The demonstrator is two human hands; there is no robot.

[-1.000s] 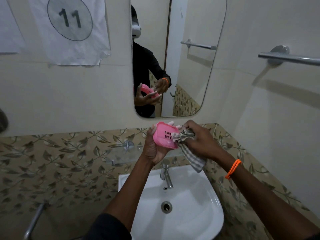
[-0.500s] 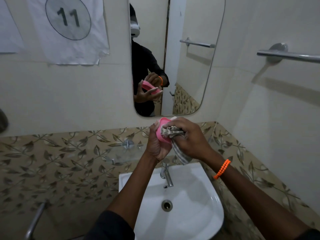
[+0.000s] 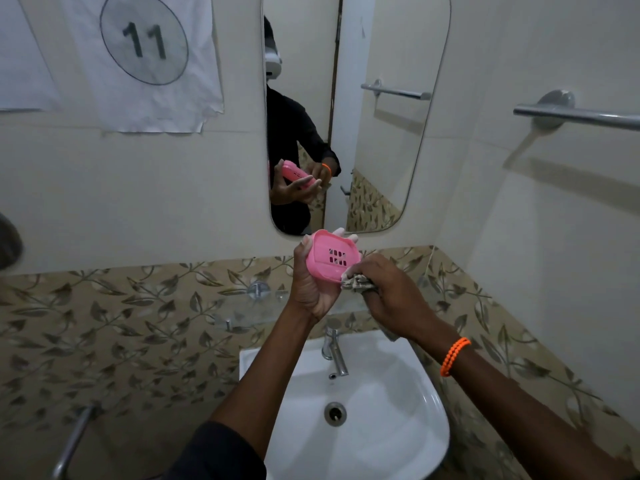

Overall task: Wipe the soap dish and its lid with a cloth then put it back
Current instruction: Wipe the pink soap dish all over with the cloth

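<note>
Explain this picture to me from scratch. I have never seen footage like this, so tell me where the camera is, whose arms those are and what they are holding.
There is no machine here. A person wears one wide-angle camera on the head, looking forward and down, so the two arms that reach in from the bottom are that person's own. The mirror on the wall shows the same person from the front, with the headset on.

The left hand holds a pink soap dish, its slotted face turned toward the camera. The right hand, with an orange bead bracelet at the wrist, grips a bunched cloth against the dish's lower right edge.

Below the hands are a white washbasin and its tap. Nothing lies in the basin. A towel rail is on the right wall, and a paper sheet marked 11 hangs at upper left.
</note>
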